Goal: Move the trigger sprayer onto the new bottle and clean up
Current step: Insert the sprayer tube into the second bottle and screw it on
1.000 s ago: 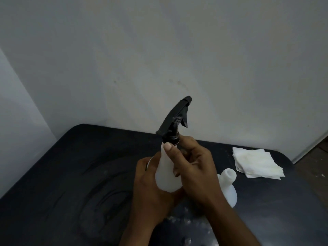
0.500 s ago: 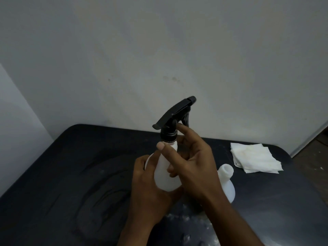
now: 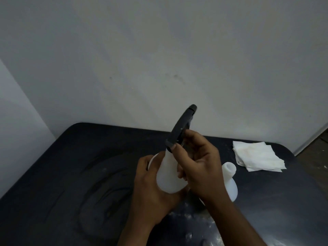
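Observation:
A white plastic bottle (image 3: 168, 173) is held upright above the black table (image 3: 71, 174), with my left hand (image 3: 150, 189) wrapped round its lower body. A black trigger sprayer (image 3: 182, 126) sits on its neck, nozzle pointing up and away. My right hand (image 3: 198, 166) grips the sprayer's collar at the neck with thumb and fingers. A second white bottle (image 3: 230, 180) with an uncapped neck stands on the table just right of my right hand, partly hidden by it.
A stack of folded white paper tissues (image 3: 257, 157) lies at the back right of the table. A pale wall (image 3: 159, 59) rises directly behind the table. Floor shows past the table's right edge. White specks and smears mark the near tabletop.
The sprayer head has rotated on the neck, its nozzle swinging from pointing right to pointing away. My right fingers have shifted up round the collar. The bottle stays in my left hand.

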{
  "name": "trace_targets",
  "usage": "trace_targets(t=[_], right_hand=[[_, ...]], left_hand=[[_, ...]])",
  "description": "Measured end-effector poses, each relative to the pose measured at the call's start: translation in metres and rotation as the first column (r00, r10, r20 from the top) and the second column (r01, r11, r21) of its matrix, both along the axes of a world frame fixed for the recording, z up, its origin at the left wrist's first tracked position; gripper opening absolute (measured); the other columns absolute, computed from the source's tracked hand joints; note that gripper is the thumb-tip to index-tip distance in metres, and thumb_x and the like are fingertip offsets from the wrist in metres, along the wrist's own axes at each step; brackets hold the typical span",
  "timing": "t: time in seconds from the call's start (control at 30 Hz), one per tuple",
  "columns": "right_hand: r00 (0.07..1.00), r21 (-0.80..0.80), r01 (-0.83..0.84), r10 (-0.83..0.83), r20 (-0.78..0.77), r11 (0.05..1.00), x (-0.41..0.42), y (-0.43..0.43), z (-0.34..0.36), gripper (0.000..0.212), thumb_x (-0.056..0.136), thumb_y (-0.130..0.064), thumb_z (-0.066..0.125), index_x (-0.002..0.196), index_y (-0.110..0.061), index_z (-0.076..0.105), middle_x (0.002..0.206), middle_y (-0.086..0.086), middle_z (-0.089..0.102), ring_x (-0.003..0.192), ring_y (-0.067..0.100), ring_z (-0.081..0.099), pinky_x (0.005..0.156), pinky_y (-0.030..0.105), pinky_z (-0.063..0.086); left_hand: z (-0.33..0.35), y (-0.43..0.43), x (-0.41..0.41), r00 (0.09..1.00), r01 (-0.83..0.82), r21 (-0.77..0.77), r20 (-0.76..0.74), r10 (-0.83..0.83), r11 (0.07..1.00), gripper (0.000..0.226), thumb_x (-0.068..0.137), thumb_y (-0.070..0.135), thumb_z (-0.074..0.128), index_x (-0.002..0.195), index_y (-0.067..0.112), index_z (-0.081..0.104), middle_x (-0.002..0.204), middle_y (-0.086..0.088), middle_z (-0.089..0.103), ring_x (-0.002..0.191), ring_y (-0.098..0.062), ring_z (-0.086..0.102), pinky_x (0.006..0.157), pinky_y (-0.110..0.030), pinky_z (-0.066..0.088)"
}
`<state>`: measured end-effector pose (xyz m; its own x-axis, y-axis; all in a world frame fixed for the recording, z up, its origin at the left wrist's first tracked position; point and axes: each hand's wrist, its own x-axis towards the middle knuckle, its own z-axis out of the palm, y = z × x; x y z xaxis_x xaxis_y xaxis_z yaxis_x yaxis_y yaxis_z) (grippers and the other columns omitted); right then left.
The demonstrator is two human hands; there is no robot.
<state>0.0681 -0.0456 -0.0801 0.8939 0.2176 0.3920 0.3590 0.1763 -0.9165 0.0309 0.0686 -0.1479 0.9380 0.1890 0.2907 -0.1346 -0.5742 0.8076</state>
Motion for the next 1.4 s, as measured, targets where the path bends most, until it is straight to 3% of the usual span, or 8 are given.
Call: trace_targets(t=[0.1,0.27,0.4,0.53,0.77,0.97,1.23,1.4], right_hand=[[0.998,-0.042,-0.057,0.058,0.012,0.997,0.002,-0.002,0.004,0.023,0.084,-0.021,0.066,0.101,-0.035,0.072,0.081,-0.006,0.074,0.040,0.003,0.054,0.039,0.016,0.044],[0.990,-0.026,-0.139,0.138,-0.016,0.990,0.003,-0.011,0.009,0.014,0.084,-0.008,0.069,0.097,-0.010,0.066,0.102,0.012,0.073,0.041,0.007,0.057,0.041,0.022,0.049],[0.998,0.076,0.057,-0.055,-0.036,0.995,-0.013,-0.006,0.002,0.024,0.073,-0.016,0.084,0.078,-0.032,0.066,0.076,-0.002,0.075,0.036,0.006,0.052,0.041,0.019,0.047],[0.956,0.182,0.272,-0.244,-0.161,0.945,-0.026,0.012,-0.001,0.028,0.055,-0.032,0.084,0.072,-0.027,0.062,0.042,-0.004,0.057,0.032,0.001,0.047,0.039,0.015,0.044],[0.956,0.077,0.280,-0.270,-0.114,0.957,-0.026,0.013,0.003,0.021,0.063,-0.038,0.079,0.082,-0.047,0.075,0.069,-0.004,0.068,0.043,0.002,0.051,0.041,0.014,0.044],[0.927,0.045,0.364,-0.357,-0.112,0.930,-0.025,0.011,0.003,0.021,0.059,-0.039,0.081,0.077,-0.029,0.075,0.057,-0.005,0.071,0.038,0.002,0.055,0.042,0.015,0.046],[0.979,0.016,0.203,-0.202,-0.035,0.979,-0.028,0.007,0.000,0.018,0.081,-0.035,0.070,0.099,-0.029,0.069,0.075,-0.002,0.076,0.057,0.010,0.070,0.053,0.021,0.055],[0.968,0.139,0.219,-0.198,-0.152,0.966,-0.023,0.008,-0.004,0.028,0.064,-0.028,0.083,0.087,-0.022,0.068,0.059,0.002,0.071,0.045,0.005,0.062,0.045,0.015,0.048]], left_hand=[[0.000,0.003,-0.002,1.000,0.020,-0.013,-0.004,-0.020,1.000,0.082,0.050,0.063,0.073,0.124,0.034,0.054,0.117,0.011,0.049,0.108,0.020,0.043,0.074,0.008,0.037],[0.004,0.007,-0.006,0.998,0.052,-0.033,0.026,-0.051,0.998,0.076,0.051,0.061,0.082,0.118,0.042,0.053,0.115,0.020,0.045,0.104,0.008,0.052,0.074,0.003,0.042],[0.010,0.011,-0.011,0.998,0.067,0.040,0.018,-0.068,0.997,0.080,0.049,0.065,0.077,0.120,0.057,0.043,0.118,0.021,0.039,0.103,0.000,0.054,0.070,-0.002,0.048],[0.012,0.011,-0.017,0.999,0.027,0.091,0.020,-0.029,0.995,0.083,0.048,0.067,0.071,0.125,0.051,0.045,0.118,0.019,0.039,0.101,-0.001,0.056,0.066,0.000,0.046],[0.015,0.002,-0.017,1.000,-0.025,0.101,0.022,0.023,0.995,0.083,0.048,0.070,0.063,0.125,0.051,0.037,0.118,0.014,0.038,0.098,-0.009,0.055,0.065,-0.008,0.040],[0.011,-0.003,-0.018,0.999,-0.035,0.079,0.013,0.035,0.996,0.088,0.048,0.070,0.064,0.129,0.050,0.036,0.124,0.008,0.038,0.107,-0.015,0.053,0.072,-0.022,0.053],[0.019,-0.006,-0.016,0.995,-0.102,0.065,0.028,0.101,0.993,0.086,0.048,0.070,0.056,0.128,0.043,0.038,0.114,0.010,0.036,0.086,-0.001,0.050,0.058,-0.002,0.032],[0.016,-0.007,-0.017,0.995,-0.102,0.064,0.010,0.101,0.993,0.087,0.048,0.066,0.065,0.129,0.044,0.039,0.117,0.007,0.037,0.097,-0.013,0.053,0.063,-0.004,0.035]])
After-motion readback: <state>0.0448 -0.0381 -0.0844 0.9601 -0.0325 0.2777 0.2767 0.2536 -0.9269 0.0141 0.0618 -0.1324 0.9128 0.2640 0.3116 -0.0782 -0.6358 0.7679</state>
